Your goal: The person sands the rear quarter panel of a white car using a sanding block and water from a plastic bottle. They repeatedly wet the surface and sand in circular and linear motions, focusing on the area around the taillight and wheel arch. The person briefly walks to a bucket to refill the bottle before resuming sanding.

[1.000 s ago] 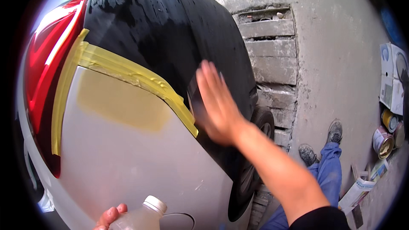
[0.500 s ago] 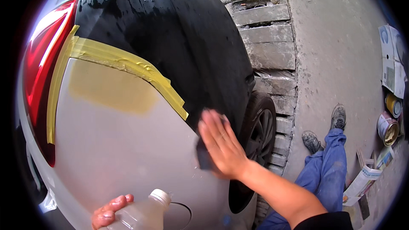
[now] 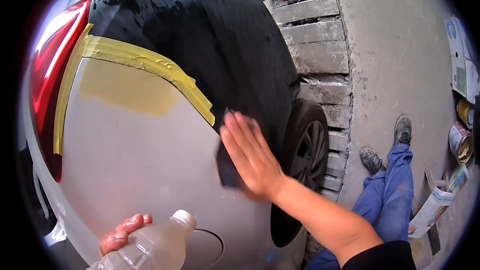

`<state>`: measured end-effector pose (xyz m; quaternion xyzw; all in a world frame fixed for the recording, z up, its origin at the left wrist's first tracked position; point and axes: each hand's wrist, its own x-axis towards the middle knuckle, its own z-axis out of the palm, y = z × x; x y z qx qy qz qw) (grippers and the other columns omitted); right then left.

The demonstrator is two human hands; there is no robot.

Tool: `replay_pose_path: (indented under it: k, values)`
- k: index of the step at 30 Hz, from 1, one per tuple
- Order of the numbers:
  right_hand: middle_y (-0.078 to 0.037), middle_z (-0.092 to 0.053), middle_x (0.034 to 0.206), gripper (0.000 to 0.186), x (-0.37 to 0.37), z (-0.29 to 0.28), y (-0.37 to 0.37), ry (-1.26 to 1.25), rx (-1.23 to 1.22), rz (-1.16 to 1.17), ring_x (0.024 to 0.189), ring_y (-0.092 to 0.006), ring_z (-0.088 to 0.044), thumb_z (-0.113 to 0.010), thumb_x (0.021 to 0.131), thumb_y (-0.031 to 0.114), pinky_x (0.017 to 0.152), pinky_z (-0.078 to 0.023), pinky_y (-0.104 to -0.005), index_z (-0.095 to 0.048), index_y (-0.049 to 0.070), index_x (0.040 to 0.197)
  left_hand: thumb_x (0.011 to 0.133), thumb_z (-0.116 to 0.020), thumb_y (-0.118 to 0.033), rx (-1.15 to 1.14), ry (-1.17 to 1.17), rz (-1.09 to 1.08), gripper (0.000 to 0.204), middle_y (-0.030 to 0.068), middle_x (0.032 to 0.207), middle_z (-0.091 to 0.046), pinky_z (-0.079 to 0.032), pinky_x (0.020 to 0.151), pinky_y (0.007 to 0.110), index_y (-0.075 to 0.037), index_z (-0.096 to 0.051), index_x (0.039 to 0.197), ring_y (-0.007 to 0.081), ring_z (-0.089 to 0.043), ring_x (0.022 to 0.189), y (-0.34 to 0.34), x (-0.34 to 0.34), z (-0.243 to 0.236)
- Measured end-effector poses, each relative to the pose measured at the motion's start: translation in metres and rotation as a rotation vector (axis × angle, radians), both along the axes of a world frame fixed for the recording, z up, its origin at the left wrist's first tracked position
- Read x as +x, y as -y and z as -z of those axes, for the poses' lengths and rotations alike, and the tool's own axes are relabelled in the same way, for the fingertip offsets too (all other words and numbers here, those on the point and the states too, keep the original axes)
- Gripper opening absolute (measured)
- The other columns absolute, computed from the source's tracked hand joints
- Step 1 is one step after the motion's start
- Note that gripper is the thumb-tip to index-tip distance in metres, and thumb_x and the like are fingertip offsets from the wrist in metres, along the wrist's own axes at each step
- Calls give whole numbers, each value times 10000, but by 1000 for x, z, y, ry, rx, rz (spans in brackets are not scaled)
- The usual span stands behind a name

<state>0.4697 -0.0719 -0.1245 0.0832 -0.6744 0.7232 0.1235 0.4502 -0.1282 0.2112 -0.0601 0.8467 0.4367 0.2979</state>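
Observation:
My left hand (image 3: 121,235) is wrapped round a clear plastic bottle (image 3: 155,247) with a white cap, tilted, holding cloudy liquid. It is at the lower left, over the pale car panel (image 3: 135,165). My right hand (image 3: 252,162) presses a dark sheet, apparently sandpaper (image 3: 226,170), flat against the panel's edge beside the black bumper (image 3: 230,45). Its fingers are stretched out and together; the thumb is hidden. Yellow masking tape (image 3: 135,55) runs along the panel's border, next to a yellowish patch (image 3: 125,90). Water drops show below the sandpaper.
A red tail light (image 3: 52,65) is at the left, a wheel (image 3: 307,145) right of my hand. Slabs cover a floor channel (image 3: 320,57). My shoes (image 3: 402,129) stand on concrete. Cans (image 3: 461,142) and cardboard (image 3: 462,65) lie along the right.
My right hand and the sandpaper have shifted a little left and up in the picture. The bottle and left hand sit slightly further left and higher. The view has shifted a little too.

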Motion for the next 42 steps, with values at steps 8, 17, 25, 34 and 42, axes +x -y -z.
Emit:
replay_pose_path:
  k: [8, 17, 25, 34, 42]
  values:
    - [-270, -251, 1576, 790, 9, -4, -13, 62, -27, -10, 1487, -417, -200, -592, 863, 287, 1180, -177, -535, -286, -69, 1498, 672, -902, -101, -46, -129, 151, 787, 194, 1404, -490, -455, 1086, 526, -102, -483, 1339, 348, -424, 1362, 4, 5, 16]
    - [-279, -220, 1583, 810, 101, 9, -1, 196, -54, -95, 1493, -412, -181, -614, 833, 234, 1184, -155, -550, -271, -78, 1498, 550, -974, -189, 58, -8, 5, 968, 201, 1461, -420, -383, 1156, 485, -124, -446, 1359, 354, -401, 1388, 21, 5, 8]
    - [-269, -166, 1602, 879, 70, 27, 7, 132, 64, -60, 1504, -405, -137, -636, 798, 201, 1196, -143, -521, -214, -61, 1523, 551, -975, -238, -98, 96, -537, 1013, 214, 1475, -405, -394, 1142, 478, -124, -418, 1389, 351, -424, 1372, -5, -13, 7]
    - [-305, -105, 1592, 942, 24, 41, 0, 290, 73, 17, 1491, -444, -108, -584, 895, 451, 1196, -136, -538, -142, -103, 1515, 553, -975, -253, -176, -159, -573, 1070, 245, 1493, -377, -379, 1145, 493, -96, -380, 1427, 379, -395, 1391, 26, 1, 3]
    - [-363, -68, 1572, 888, 136, -23, 26, 439, -137, -67, 1472, -512, -84, -611, 866, 247, 1182, -114, -585, -123, -143, 1498, 542, -976, -318, -99, -118, 437, 1135, 267, 1497, -367, -355, 1157, 490, -79, -347, 1455, 385, -396, 1391, 35, -15, 2]
